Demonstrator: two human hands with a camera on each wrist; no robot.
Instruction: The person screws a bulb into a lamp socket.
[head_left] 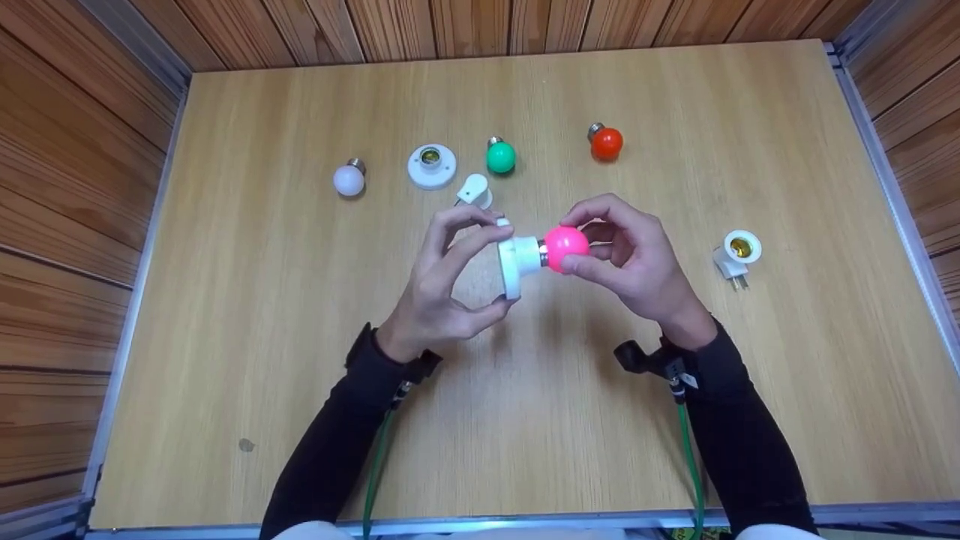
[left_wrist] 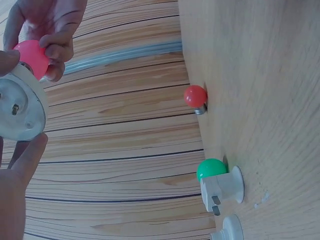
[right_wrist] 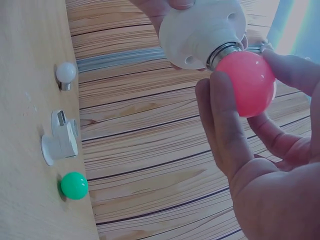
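Observation:
Above the table my left hand [head_left: 442,281] grips a round white lamp holder [head_left: 509,270] by its rim, fingers on top and thumb below. The holder is turned on its side, its socket facing right. My right hand [head_left: 626,251] pinches a pink light bulb [head_left: 566,248] between fingers and thumb. The bulb's metal base sits at the socket's mouth, and part of its thread still shows in the right wrist view, where the pink bulb [right_wrist: 247,85] is lined up with the white holder [right_wrist: 202,35]. In the left wrist view the holder's underside [left_wrist: 20,110] with a screw faces the camera.
Behind the hands lie a white bulb [head_left: 349,180], another round lamp holder [head_left: 432,166], a green bulb [head_left: 500,157], a white plug-in socket [head_left: 475,191] and a red bulb [head_left: 606,143]. A second plug-in socket [head_left: 737,251] lies at the right. Wooden walls [head_left: 67,262] enclose the table.

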